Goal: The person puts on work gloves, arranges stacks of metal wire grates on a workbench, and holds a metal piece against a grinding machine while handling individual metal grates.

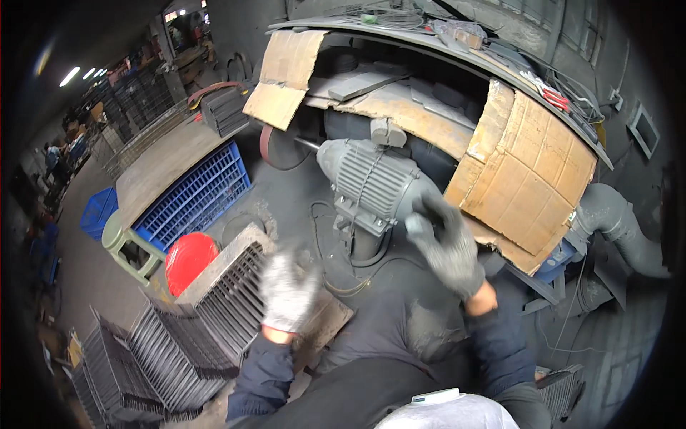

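Here, your two gloved hands hover in front of a grey electric motor (375, 182). Your right hand (446, 243) is just beside the motor's near right end, fingers spread, holding nothing. Your left hand (288, 292) is blurred, so its grip cannot be told; it is lower left of the motor, above a stack of metal wire grilles (225, 289). A red round lid (187, 259) lies left of the motor, beside the grilles.
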A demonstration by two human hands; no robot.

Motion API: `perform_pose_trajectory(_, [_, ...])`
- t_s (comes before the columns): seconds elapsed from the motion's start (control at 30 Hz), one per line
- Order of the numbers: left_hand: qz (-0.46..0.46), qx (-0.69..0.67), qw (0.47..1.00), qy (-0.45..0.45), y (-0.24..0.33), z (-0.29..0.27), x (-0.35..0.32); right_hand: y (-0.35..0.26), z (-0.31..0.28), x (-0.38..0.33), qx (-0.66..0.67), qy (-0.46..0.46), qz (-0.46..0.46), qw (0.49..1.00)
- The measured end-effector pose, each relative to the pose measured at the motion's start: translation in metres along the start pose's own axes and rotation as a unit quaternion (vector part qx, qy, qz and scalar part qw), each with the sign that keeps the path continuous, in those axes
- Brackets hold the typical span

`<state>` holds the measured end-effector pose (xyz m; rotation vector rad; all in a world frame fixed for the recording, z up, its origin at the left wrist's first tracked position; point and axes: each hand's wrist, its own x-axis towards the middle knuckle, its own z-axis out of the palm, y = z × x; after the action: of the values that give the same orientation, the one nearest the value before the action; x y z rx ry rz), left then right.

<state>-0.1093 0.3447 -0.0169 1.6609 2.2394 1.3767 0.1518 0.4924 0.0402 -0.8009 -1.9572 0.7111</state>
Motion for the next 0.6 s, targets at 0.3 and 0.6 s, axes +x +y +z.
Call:
perform_pose_trajectory(0.3, [-0.263,-0.655,0.493,-0.509,0.102,0.136,-0.048,0.057,-0.002,-0.170,0.170,0.131,0.061,0.975])
perform_pose_trajectory(0.6, [-0.307,-0.435,0.627,-0.569,0.133,0.253,-0.079,0.122,-0.063,-0.219,-0.116,0.025,0.309,0.944])
